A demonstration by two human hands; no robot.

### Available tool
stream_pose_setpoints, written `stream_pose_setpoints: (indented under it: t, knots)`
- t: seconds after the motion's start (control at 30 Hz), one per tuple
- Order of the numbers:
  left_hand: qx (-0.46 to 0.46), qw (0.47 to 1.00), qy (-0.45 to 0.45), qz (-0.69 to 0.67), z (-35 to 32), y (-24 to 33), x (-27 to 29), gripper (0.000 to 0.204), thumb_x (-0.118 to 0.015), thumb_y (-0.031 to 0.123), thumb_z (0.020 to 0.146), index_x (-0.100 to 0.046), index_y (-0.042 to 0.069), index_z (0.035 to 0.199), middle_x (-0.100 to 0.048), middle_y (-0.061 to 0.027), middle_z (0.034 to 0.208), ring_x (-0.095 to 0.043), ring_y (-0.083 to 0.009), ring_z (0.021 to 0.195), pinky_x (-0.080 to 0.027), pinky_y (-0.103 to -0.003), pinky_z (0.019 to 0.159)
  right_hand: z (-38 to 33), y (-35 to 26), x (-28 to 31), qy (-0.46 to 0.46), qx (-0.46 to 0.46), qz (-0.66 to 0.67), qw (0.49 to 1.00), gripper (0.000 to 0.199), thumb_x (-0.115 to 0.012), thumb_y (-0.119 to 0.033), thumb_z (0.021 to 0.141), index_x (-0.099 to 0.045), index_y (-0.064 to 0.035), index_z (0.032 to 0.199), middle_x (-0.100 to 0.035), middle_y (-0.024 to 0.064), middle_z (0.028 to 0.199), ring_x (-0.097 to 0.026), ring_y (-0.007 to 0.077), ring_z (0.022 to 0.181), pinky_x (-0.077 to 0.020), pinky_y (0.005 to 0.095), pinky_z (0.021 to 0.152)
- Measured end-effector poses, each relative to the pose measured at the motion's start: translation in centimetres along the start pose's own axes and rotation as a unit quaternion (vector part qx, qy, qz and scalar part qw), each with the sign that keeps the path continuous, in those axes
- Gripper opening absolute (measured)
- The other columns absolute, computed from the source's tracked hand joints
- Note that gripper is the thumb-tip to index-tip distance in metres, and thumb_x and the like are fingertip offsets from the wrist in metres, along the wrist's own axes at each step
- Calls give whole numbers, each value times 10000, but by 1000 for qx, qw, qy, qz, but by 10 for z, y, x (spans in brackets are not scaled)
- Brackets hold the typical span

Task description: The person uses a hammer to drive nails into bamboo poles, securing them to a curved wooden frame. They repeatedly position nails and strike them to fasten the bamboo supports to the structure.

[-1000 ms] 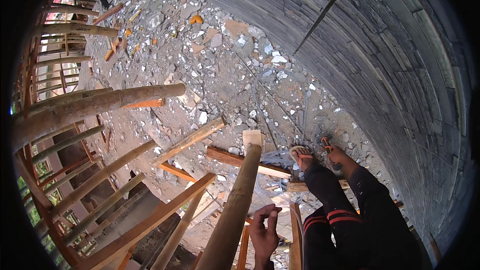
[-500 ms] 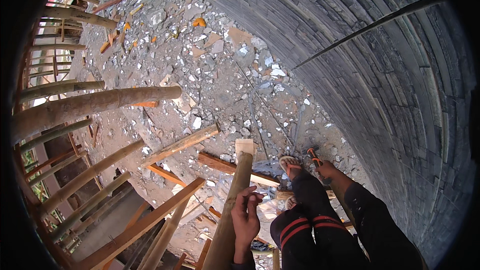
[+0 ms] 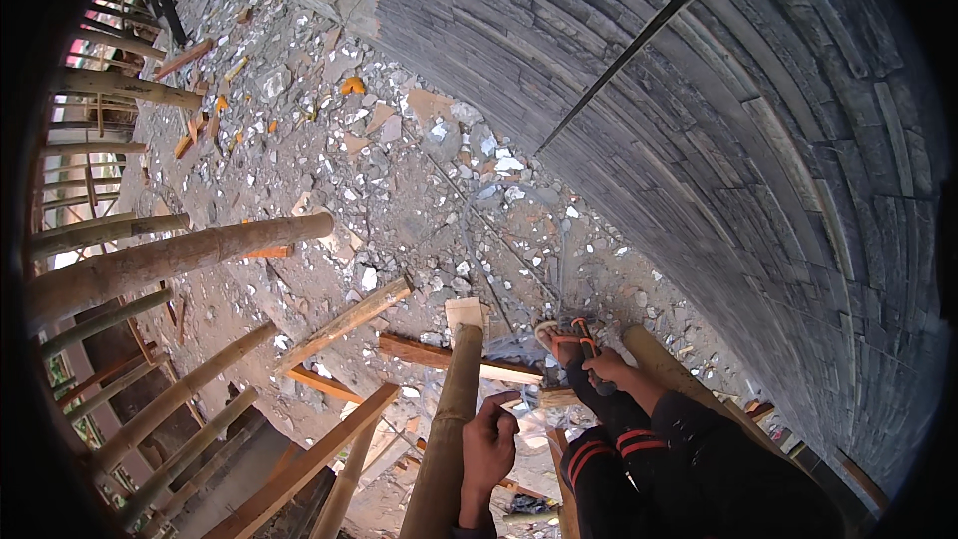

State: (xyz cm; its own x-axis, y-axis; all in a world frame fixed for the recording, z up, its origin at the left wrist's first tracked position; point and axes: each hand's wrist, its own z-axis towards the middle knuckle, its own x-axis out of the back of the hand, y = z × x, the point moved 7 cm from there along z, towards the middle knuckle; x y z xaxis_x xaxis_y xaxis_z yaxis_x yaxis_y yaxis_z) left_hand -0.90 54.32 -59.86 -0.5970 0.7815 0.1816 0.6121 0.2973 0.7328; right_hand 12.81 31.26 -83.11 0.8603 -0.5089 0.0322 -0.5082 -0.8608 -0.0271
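Note:
My left hand (image 3: 489, 449) is low in the middle, fingers curled against the right side of an upright bamboo pole (image 3: 449, 409) capped with a pale wooden block (image 3: 466, 312). My right hand (image 3: 611, 367) is stretched forward from a dark sleeve and holds a small orange-handled tool (image 3: 587, 339). The tool is just by my sandalled foot (image 3: 559, 335), which stands on a wooden plank (image 3: 429, 353). My dark trouser leg with red stripes (image 3: 599, 449) fills the lower right.
A curved grey stone-block wall (image 3: 778, 190) rises on the right, with a dark bar (image 3: 639, 40) across it. Far below lies ground strewn with rubble and stone chips (image 3: 399, 170). Bamboo scaffold poles (image 3: 170, 260) and planks (image 3: 309, 459) crowd the left and lower left.
My left hand has come up from the lower edge and settled against the pole. My right hand stays by the foot with the tool. The view has tilted slightly.

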Motion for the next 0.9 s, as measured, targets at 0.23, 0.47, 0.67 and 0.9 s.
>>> stream_pose_setpoints:
  t: [0.23,0.47,0.67,0.9]
  knots:
    - [-27,998,-14,46,-12,5,0,241,-441,55,864,-552,39,1077,-646,-140,740,-650,-235,700,-481,-337,614,-24,34,-25,26,28,-153,988,160,-651,-127,764,-599,23,745,-608,103,636,-596,189,538,-478,326,516]
    - [-30,992,27,-123,-54,-16,-42,272,-404,48,865,-540,13,1098,-616,-69,783,-484,-84,590,-403,-218,550,-64,80,-42,25,68,-168,983,192,-673,-163,727,-598,14,725,-610,102,616,-621,186,546,-484,318,500]
    - [-46,975,36,-216,-89,-64,-115,278,-382,19,876,-523,-3,1114,-614,-116,861,-560,-141,709,-458,-264,649,-99,111,-38,20,107,-169,980,231,-684,-195,716,-607,23,715,-625,109,624,-618,186,531,-484,316,502]
    - [85,986,118,80,-91,-175,-181,471,-513,331,868,-576,-133,912,-601,-219,758,-595,-262,642,-483,-350,605,-158,147,-8,80,165,-225,957,631,-608,-180,737,-379,35,1284,-627,150,669,-618,225,513,-510,333,483]
